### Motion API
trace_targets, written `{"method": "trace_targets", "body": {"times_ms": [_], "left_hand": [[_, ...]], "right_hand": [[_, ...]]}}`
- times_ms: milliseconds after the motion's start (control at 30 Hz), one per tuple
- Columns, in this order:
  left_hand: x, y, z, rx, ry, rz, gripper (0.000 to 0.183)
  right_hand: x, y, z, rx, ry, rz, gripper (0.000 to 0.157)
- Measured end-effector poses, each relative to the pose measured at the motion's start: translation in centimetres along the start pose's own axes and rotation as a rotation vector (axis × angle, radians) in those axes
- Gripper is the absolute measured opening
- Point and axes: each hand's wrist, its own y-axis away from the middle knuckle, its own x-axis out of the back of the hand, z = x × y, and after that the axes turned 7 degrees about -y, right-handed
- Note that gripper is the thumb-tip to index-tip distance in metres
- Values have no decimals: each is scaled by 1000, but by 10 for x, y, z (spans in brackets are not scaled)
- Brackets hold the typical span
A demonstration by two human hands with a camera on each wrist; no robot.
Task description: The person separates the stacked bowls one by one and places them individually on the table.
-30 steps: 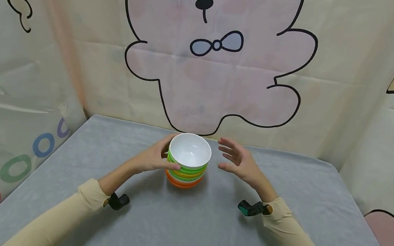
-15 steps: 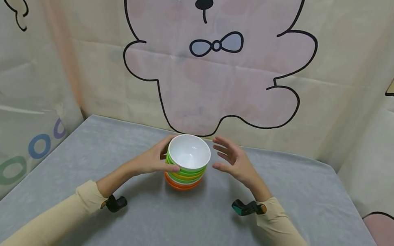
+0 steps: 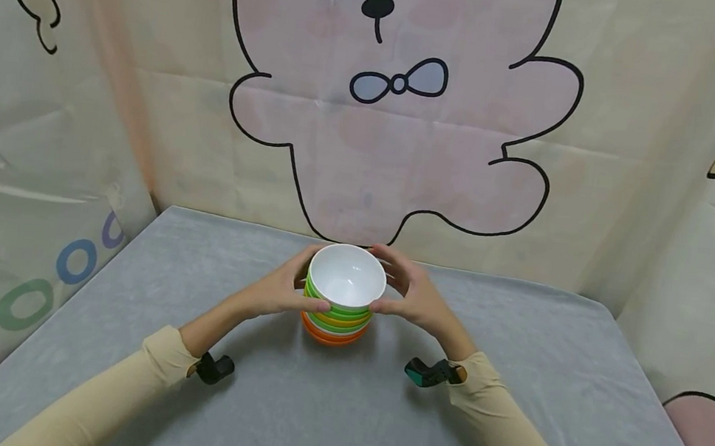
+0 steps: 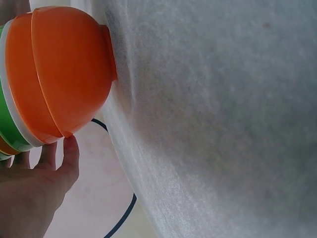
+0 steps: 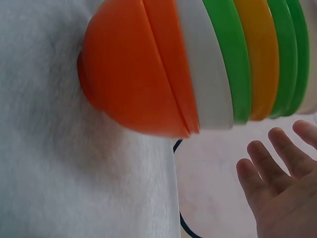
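Observation:
A stack of nested bowls stands upright at the far middle of the table. A white bowl is on top, with green, yellow and white rims beneath it and orange bowls at the bottom. My left hand grips the stack's left side, thumb across the near face and fingers behind. In the left wrist view its fingertips touch the bowls. My right hand is at the right side, thumb tip right at the upper rims. The right wrist view shows its spread fingers slightly apart from the bowls.
A grey cloth covers the table, whose back edge lies just behind the stack. A curtain with a bear drawing hangs beyond it, and more printed curtains flank both sides. Each wrist wears a small black camera.
My right hand has moved left, from a gap beside the stack up to its right side. The left hand keeps its grip, and the stack stays in place.

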Motion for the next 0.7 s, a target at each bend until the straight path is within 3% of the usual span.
{"method": "trace_targets", "body": {"times_ms": [400, 700], "left_hand": [[-1, 0, -1, -6, 14, -15, 86], [0, 0, -1, -9, 15, -11, 87]], "right_hand": [[-12, -11, 0, -18, -31, -56, 114], [-19, -13, -17, -19, -58, -38, 99]]}}
